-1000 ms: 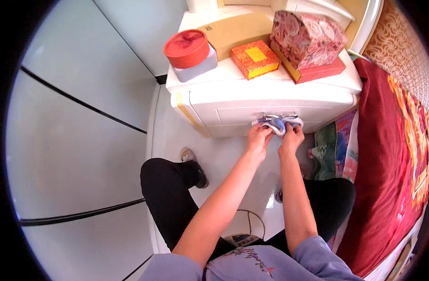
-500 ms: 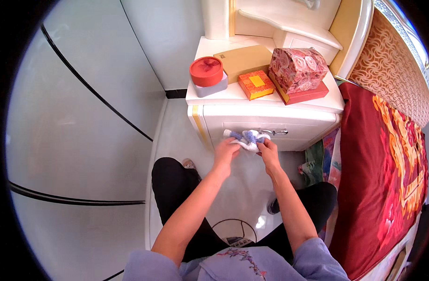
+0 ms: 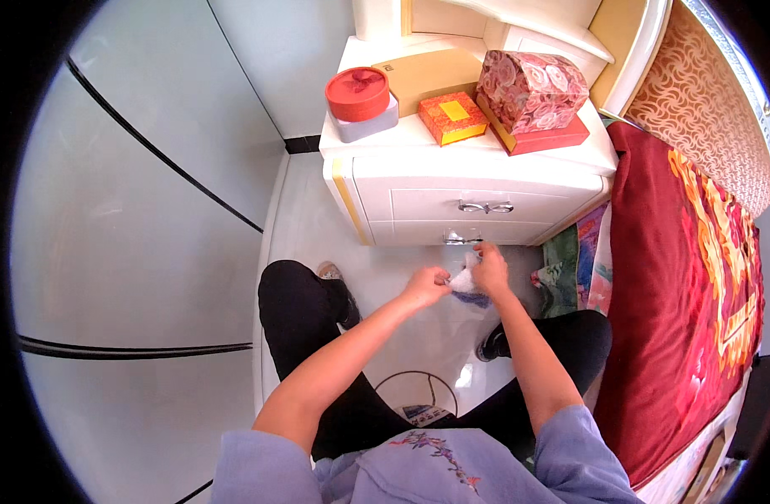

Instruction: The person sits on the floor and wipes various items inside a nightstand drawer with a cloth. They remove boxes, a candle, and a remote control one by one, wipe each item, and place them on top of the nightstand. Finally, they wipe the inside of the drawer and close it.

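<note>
A small white-and-blue fluffy cloth (image 3: 466, 283) hangs between my hands, in front of the lower part of a white nightstand (image 3: 419, 202). My left hand (image 3: 427, 287) pinches its left edge with the fingertips. On the other side, the fingers of my right hand (image 3: 490, 269) are closed on the cloth and partly hide it. The right fingertips lie close to the metal handle (image 3: 462, 241) of the lower drawer; whether they touch it cannot be told. A second handle (image 3: 486, 207) sits on the upper drawer.
On the nightstand top are a round red box (image 3: 357, 94), a tan flat box (image 3: 427, 76), an orange box (image 3: 452, 118) and a rose-patterned box (image 3: 532, 91). A bed with a dark red cover (image 3: 670, 319) stands at the right. Pale cabinet doors (image 3: 141, 252) line the left.
Both hands have moved down with the cloth, away from the upper drawer front. The cloth is now more bunched and hangs lower. The view has tilted, showing the lower drawer.
</note>
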{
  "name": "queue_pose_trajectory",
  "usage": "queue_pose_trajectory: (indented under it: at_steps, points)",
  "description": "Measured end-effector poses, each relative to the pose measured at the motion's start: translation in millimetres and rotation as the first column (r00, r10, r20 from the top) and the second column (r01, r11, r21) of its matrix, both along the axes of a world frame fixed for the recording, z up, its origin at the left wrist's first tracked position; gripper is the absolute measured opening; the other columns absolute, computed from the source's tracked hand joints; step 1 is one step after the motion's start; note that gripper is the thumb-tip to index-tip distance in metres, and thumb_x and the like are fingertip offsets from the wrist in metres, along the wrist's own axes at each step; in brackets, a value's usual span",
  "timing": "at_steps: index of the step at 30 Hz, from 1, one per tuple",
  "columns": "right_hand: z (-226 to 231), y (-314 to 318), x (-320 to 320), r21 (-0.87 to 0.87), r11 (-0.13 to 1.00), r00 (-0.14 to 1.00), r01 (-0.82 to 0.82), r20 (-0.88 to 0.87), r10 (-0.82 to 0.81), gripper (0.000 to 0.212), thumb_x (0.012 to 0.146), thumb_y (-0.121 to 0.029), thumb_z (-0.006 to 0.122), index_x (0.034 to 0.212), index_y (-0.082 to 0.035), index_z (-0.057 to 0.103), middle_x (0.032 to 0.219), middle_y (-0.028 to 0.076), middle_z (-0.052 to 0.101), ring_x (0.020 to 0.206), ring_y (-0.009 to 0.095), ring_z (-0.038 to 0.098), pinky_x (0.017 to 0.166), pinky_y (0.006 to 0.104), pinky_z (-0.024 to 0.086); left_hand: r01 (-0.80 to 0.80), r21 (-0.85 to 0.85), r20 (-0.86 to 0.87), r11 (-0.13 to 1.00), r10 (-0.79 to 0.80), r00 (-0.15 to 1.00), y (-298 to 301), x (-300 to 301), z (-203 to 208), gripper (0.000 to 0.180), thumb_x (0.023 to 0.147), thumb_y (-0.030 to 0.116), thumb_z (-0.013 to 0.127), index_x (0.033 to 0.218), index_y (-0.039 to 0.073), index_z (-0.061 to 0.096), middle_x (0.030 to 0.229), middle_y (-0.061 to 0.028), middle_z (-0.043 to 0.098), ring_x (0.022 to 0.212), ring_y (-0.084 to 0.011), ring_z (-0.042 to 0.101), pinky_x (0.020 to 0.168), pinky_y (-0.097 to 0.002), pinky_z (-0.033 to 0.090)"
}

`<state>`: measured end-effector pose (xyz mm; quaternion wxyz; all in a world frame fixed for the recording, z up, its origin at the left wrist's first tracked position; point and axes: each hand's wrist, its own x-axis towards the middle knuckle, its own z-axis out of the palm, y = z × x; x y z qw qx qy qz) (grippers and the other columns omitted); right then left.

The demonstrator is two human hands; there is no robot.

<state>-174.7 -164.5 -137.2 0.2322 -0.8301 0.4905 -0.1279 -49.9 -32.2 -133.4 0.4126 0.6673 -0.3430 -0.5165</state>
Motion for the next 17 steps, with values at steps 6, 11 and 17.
queue_pose_trajectory:
  at_steps: [6,11,17]
  points:
    - [-45,-15,25,0.040,0.952,0.916,-0.305,-0.263,0.305,0.054,0.071,-0.004,0.054,0.124,-0.007,0.041,0.128,0.013,0.042,0.096,0.035,0.057,0.078,0.0446,0.048,-0.083,0.056,0.242,0.995,0.067,0.968,7,16,-49,0.046,0.070,0.018,0.066,0.111,0.001,0.054,0.108,-0.0156,0.061,0.100,-0.0284,0.058,0.084,-0.0370,0.046]
    - [-67,-20,31,0.092,0.958,0.906,-0.272,-0.310,0.288,0.054,0.074,-0.005,0.052,0.126,-0.006,0.037,0.131,0.012,0.040,0.097,0.036,0.057,0.078,0.0457,0.049,-0.095,0.067,0.339,0.993,0.067,0.938,-4,11,-57,0.055,0.069,0.019,0.065,0.118,0.002,0.047,0.116,-0.0178,0.054,0.106,-0.0333,0.053,0.091,-0.0395,0.042]
    - [-46,-8,25,0.224,0.944,0.853,-0.242,-0.414,0.317,0.056,0.072,-0.005,0.057,0.125,-0.008,0.039,0.133,0.012,0.037,0.099,0.034,0.057,0.078,0.0448,0.049,0.159,-0.065,0.732,0.985,-0.061,0.678,-12,-3,-19,0.065,0.069,0.020,0.068,0.126,0.006,0.040,0.136,-0.0181,0.035,0.124,-0.0357,0.034,0.102,-0.0382,0.032]
